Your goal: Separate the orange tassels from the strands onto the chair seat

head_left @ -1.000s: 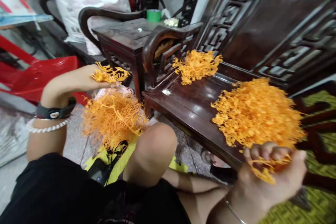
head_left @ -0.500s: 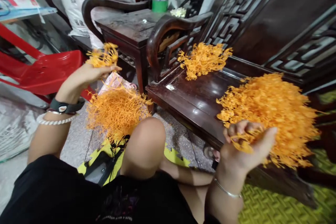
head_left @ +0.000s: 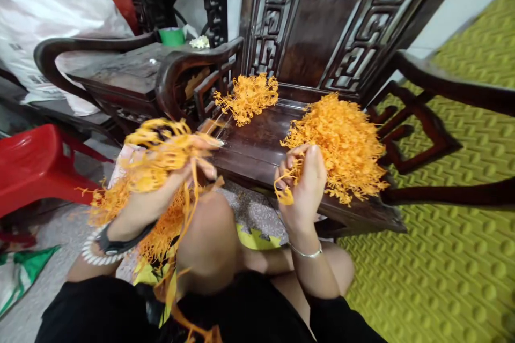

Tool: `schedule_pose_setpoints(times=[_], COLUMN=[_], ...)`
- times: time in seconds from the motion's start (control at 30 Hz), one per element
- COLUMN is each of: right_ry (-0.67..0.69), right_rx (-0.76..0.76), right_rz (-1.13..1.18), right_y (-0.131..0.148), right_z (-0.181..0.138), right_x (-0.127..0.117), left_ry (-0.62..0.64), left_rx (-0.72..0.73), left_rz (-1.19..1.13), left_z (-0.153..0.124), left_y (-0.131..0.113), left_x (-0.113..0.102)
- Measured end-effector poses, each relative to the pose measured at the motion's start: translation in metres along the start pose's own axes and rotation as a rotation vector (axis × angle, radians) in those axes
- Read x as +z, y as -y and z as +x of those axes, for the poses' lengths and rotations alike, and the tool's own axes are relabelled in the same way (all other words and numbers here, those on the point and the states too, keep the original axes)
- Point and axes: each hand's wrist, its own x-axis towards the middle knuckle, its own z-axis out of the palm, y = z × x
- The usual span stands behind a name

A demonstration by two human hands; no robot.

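Observation:
My left hand (head_left: 177,171), blurred by motion, is closed on a bunch of orange stringy strands (head_left: 156,142) above my raised knee. A few long strands trail down from it over my leg. My right hand (head_left: 303,182) has its fingers curled around a small orange strand piece (head_left: 285,195), in front of the chair seat. Just behind it lies a big heap of orange strands with curly tips (head_left: 341,144) on the seat. A smaller orange pile (head_left: 249,97) rests farther left on the same seat. Partly hidden below my left hand is another orange mass (head_left: 164,230).
The dark carved wooden chair (head_left: 261,144) stands before me, its left armrest beside a wooden side table (head_left: 116,67) bearing a green tape roll (head_left: 172,36). A red plastic stool (head_left: 32,161) is at left, white sacks (head_left: 52,16) behind. Yellow textured mat (head_left: 454,257) covers the right floor.
The view has turned right. My left hand, still holding orange strands, has moved inward over my knee, and long strands now hang from it. My right hand keeps its small piece near the heap.

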Motion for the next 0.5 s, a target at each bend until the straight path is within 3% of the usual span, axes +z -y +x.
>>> schedule_pose_setpoints(times=[0.1,0.2,0.27,0.4,0.5], right_ry=[0.052,0.124,0.150,0.076,-0.029], right_rx=[-0.126,-0.455,-0.598,-0.576,-0.536], right_rz=[-0.030,-0.255,-0.393,-0.473,-0.322], right_y=[0.005,0.011,0.013,0.014,0.026], right_z=[-0.004,-0.005,-0.002,-0.001,-0.009], right_x=[0.007,0.008,0.005,0.002,0.004], left_ry=[0.163,0.301,0.465,0.773,0.776], left_rx=[-0.061,-0.095,-0.145,-0.376,-0.355], left_rz=[-0.087,-0.170,-0.200,-0.345,-0.350], left_z=[0.007,0.012,0.014,0.014,0.006], left_y=[-0.006,-0.014,-0.014,-0.005,-0.003], left_x=[0.040,0.067,0.077,0.085,0.082])
